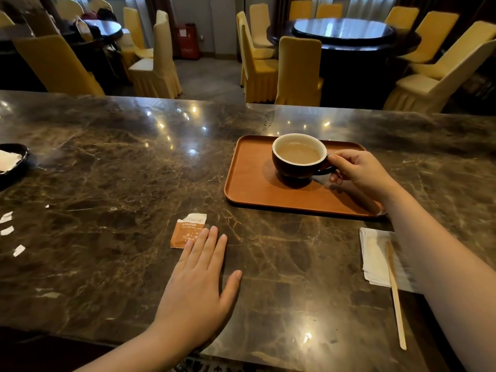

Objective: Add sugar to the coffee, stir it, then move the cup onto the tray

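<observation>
A dark cup (pixel 292 167) with a white inside holds light brown coffee and stands on the orange tray (pixel 249 189), toward its far side. My right hand (pixel 359 173) grips the cup's handle from the right. My left hand (pixel 198 285) lies flat on the marble counter, fingers spread, its fingertips touching a torn orange sugar packet (pixel 186 230). A wooden stir stick (pixel 394 291) rests partly on a white napkin (pixel 375 256) at the right, under my right forearm.
A dark dish (pixel 18 167) with white paper sits at the counter's left edge, with small torn paper scraps (pixel 8 230) nearby. Beyond the counter stand yellow-covered chairs (pixel 298 71) and a round dark table (pixel 343 33).
</observation>
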